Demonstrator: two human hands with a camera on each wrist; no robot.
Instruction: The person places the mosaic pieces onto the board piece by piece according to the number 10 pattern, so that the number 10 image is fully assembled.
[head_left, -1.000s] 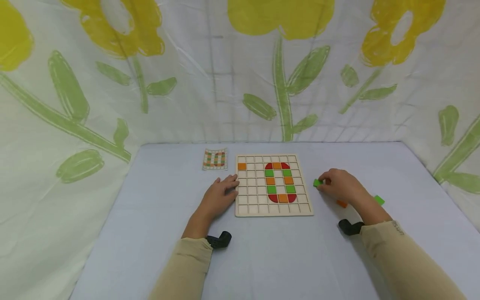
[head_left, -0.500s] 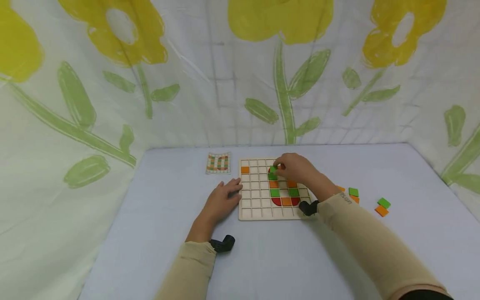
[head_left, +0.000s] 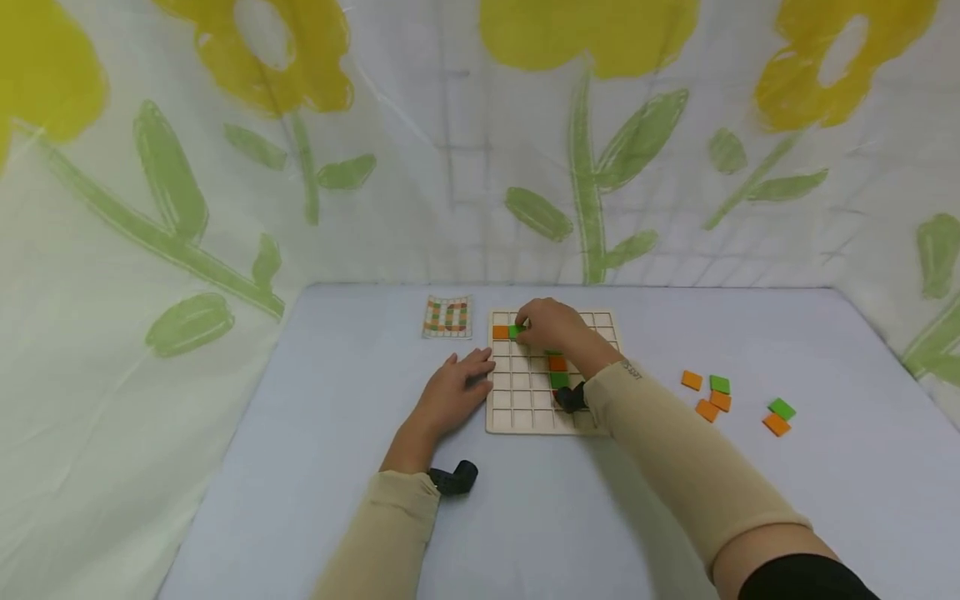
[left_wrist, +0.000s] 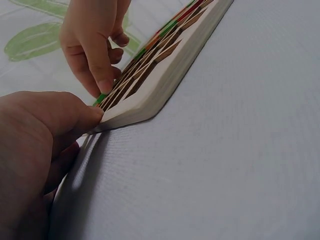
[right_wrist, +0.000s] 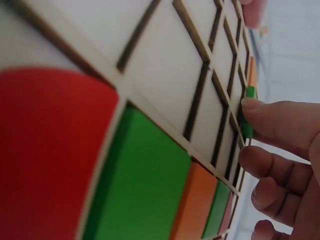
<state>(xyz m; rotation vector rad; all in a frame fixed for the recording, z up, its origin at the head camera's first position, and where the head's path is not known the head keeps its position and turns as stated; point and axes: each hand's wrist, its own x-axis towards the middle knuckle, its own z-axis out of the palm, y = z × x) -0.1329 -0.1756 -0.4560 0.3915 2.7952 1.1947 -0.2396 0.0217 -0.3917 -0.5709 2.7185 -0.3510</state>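
Pinching a green tile [head_left: 513, 332], the right hand [head_left: 553, 325] has shifted beside the orange tile [head_left: 500, 332], likely extending its row; the left hand [head_left: 452, 390], fingers relaxed, touches the board [head_left: 512, 420].

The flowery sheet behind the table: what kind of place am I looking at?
Possibly a makeshift recording corner: a flower-printed sheet hangs behind the pale table, a grid board lies on top, and black devices sit at both of the person's wrists.
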